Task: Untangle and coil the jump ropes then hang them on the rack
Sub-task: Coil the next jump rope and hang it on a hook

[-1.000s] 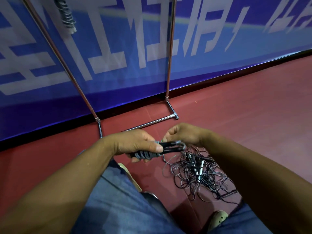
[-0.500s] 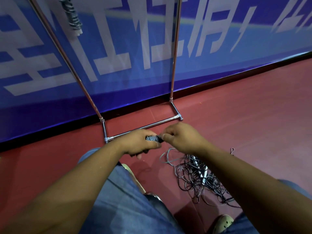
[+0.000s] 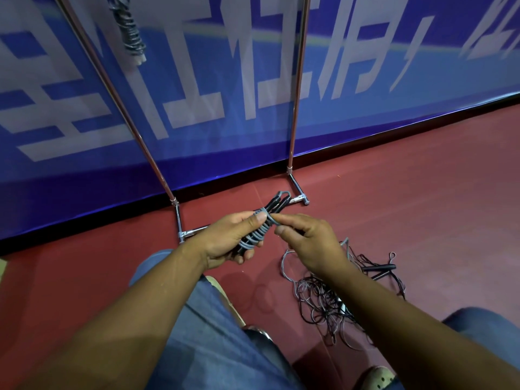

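Observation:
My left hand (image 3: pixel 228 240) grips a coiled grey jump rope bundle (image 3: pixel 263 223) with black handles poking out toward the rack. My right hand (image 3: pixel 306 240) pinches the rope's loose grey end right beside the bundle's top wraps. A tangled heap of thin black and grey ropes (image 3: pixel 326 302) lies on the red floor under my right forearm, with black handles (image 3: pixel 380 270) at its right. The metal rack (image 3: pixel 295 108) stands against the blue banner; one coiled rope (image 3: pixel 128 26) hangs from it at the upper left.
The rack's chrome base bar (image 3: pixel 191 232) and foot (image 3: pixel 299 192) lie on the red floor just beyond my hands. My knees in blue jeans (image 3: pixel 213 333) and a shoe (image 3: pixel 377 375) fill the near foreground. Open floor spreads to the right.
Both hands have lifted the bundle and turned it, so its handles now point toward the rack. More grey wraps show around it. My right hand now pinches the rope's end.

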Action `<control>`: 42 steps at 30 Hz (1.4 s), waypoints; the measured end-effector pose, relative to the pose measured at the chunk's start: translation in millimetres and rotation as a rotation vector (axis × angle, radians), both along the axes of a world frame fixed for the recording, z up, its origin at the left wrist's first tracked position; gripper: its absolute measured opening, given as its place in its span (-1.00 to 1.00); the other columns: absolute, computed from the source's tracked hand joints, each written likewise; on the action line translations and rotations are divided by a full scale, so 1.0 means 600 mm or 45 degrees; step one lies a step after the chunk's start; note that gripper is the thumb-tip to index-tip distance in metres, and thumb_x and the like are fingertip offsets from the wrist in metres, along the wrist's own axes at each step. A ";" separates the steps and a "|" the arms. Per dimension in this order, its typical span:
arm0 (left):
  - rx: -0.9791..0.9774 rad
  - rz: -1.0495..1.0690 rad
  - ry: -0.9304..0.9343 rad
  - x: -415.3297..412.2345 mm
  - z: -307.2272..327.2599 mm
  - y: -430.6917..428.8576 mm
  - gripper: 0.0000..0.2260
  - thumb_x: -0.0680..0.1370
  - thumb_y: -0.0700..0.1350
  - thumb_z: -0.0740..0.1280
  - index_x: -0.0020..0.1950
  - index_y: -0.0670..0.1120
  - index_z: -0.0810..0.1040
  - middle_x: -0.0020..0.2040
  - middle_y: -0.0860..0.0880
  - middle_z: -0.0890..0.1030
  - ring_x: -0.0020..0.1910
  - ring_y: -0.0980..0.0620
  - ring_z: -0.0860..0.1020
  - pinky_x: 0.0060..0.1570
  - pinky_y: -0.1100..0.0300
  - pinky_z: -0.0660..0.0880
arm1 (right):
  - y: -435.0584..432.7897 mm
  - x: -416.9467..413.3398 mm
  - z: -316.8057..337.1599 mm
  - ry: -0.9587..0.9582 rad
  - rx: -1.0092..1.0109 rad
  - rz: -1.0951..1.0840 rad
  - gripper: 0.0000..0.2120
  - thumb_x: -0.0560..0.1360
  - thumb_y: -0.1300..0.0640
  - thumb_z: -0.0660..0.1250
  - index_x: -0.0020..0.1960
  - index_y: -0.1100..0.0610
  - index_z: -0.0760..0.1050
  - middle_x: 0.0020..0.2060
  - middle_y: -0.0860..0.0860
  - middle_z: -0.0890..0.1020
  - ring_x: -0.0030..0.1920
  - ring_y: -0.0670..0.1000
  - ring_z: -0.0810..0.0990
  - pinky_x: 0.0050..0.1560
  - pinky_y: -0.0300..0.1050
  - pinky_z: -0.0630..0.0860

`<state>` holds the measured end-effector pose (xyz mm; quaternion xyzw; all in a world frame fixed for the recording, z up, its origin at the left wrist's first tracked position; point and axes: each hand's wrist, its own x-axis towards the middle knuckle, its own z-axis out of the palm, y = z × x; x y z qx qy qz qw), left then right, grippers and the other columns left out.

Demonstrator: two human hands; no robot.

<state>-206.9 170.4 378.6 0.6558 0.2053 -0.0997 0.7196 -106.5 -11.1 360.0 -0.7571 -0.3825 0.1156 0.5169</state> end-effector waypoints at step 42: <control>-0.142 -0.401 -0.089 0.010 0.028 -0.024 -0.73 0.57 0.00 0.41 0.04 -0.20 0.54 -0.19 -0.20 0.62 -0.52 -0.02 0.52 -0.58 0.26 0.39 | -0.036 0.094 -0.006 1.063 -0.437 0.639 -0.88 0.50 0.07 0.46 -0.18 0.09 0.68 -0.37 0.05 0.45 -0.38 0.03 0.30 -0.31 -0.17 0.19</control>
